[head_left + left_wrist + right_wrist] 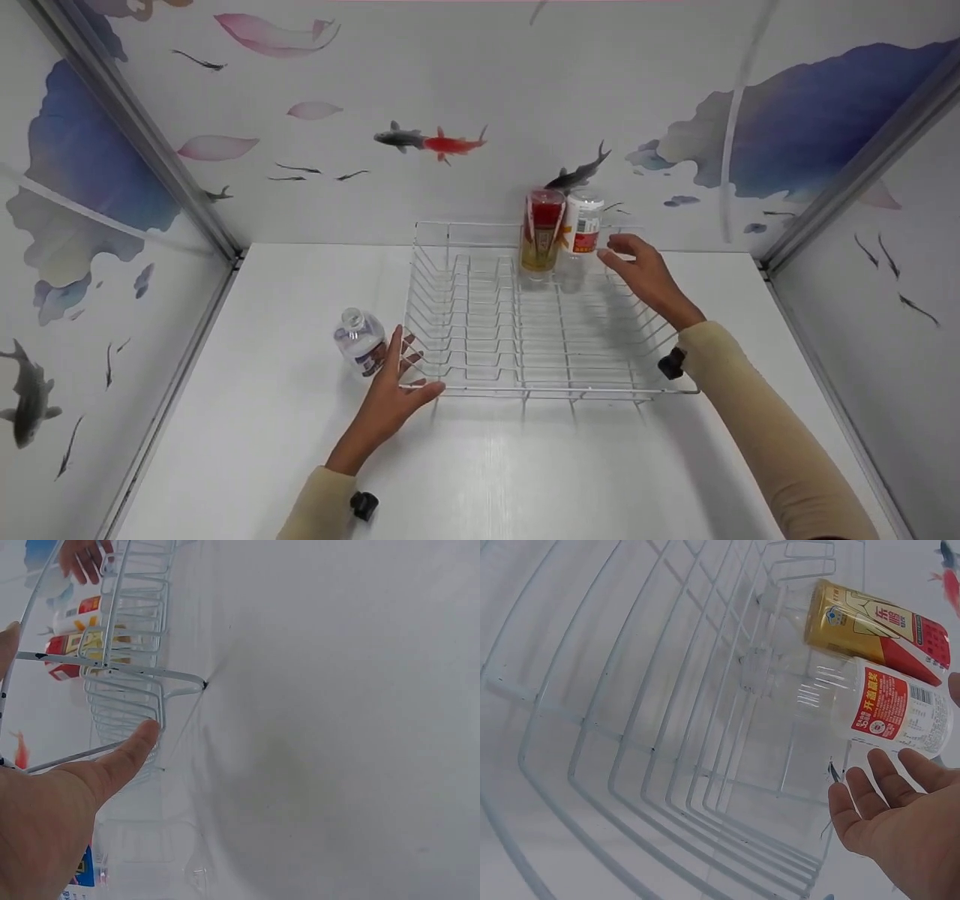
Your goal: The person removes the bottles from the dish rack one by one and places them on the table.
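At the front left corner of the wire rack [555, 391]: left hand [390, 382], in a loose, partly opened hold round the corner wires. Places thumb along the front rim and spreads the remaining fingers at the left side. Just outside that corner, close beside the same fingers: clear bottle [360, 341] with printed label, on the white table [495, 472]. Cannot tell from these views whether in contact with them.

Toward the rear of the rack, right of centre: red-and-gold bottle [541, 232] and white-and-red bottle [583, 221], side by side. Both stand neck down on the wires, bases uppermost. Immediately to the right of the latter: right hand [641, 274], above the right side of the rack. Holds nothing; shows fingers parted and slightly bent, just beside the label.

On both arms: beige sleeves [750, 420], with a small black device [671, 364] at each wrist. Behind the table: white rear panel [450, 67], printed with fish and petals.
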The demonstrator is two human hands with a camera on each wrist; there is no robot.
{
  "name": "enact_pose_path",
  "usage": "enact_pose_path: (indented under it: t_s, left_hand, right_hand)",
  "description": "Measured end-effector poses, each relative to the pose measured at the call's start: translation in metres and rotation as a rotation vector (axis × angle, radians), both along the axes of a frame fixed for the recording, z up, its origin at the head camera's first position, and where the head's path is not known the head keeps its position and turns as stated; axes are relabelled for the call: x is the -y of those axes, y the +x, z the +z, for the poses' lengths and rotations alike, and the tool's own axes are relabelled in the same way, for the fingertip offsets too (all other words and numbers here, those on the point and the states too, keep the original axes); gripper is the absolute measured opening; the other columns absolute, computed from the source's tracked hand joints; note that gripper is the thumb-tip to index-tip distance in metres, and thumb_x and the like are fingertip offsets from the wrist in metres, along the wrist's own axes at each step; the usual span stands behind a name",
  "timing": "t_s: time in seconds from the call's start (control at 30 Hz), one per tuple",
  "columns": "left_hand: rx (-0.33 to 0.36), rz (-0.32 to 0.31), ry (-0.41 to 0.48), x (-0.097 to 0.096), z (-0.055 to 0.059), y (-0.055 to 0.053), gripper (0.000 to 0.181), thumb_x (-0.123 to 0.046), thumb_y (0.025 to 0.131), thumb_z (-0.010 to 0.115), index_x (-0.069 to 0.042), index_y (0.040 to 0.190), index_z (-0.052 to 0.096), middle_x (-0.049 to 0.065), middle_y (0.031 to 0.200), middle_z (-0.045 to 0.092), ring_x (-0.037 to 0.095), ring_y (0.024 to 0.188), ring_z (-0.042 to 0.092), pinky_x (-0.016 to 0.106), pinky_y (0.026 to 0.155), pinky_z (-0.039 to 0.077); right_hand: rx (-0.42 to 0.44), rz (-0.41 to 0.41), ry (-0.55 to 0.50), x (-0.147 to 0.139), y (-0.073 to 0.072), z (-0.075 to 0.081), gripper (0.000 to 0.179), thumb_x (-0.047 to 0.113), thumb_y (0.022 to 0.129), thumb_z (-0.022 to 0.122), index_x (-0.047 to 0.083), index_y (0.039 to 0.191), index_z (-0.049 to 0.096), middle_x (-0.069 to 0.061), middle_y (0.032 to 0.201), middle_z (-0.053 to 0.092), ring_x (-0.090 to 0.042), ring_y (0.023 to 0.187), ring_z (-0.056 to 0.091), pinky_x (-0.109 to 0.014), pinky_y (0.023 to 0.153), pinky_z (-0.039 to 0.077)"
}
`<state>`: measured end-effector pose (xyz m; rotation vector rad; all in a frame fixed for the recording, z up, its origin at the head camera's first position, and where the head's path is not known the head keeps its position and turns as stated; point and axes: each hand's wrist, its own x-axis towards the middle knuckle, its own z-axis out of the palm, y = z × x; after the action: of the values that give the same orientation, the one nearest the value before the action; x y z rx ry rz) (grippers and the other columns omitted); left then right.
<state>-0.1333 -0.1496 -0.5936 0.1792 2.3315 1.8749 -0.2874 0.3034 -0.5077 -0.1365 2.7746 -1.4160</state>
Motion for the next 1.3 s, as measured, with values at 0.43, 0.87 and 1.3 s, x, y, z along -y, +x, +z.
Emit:
enact_pose_path:
  t_s: [0.43,0.87,1.3]
  left_hand:
    - [0.002,-0.013,0.007,-0.002,-0.004,-0.003,0.125,-0.038,0.094,0.091,-0.022,0.179,0.0,0.017,0.182,0.021,0.041,0.16,0.04,0.045,0.113,0.057]
    - [0.002,0.002,0.016,0.0,-0.001,-0.004,0.126,-0.038,0.092,0.092,-0.023,0.179,0.002,0.017,0.181,0.022,0.041,0.16,0.04,0.049,0.116,0.054]
    - [0.0,-0.002,0.026,0.001,-0.004,-0.001,0.127,-0.037,0.092,0.093,-0.024,0.179,0.001,0.018,0.181,0.022,0.041,0.159,0.041,0.049,0.115,0.055]
  right_hand:
    - [0.002,-0.032,-0.021,0.004,-0.013,-0.016,0.073,0.043,0.11,0.069,-0.002,0.162,0.043,-0.025,0.164,0.048,-0.042,0.154,0.044,-0.059,0.129,0.037]
    - [0.051,-0.068,-0.055,0.008,-0.03,-0.028,0.082,0.045,0.105,0.076,-0.001,0.163,0.042,-0.025,0.164,0.047,-0.042,0.154,0.044,-0.059,0.129,0.037]
    - [0.077,-0.086,-0.161,0.015,-0.034,-0.044,0.088,0.035,0.103,0.08,-0.003,0.167,0.033,-0.025,0.165,0.044,-0.041,0.155,0.042,-0.056,0.128,0.038]
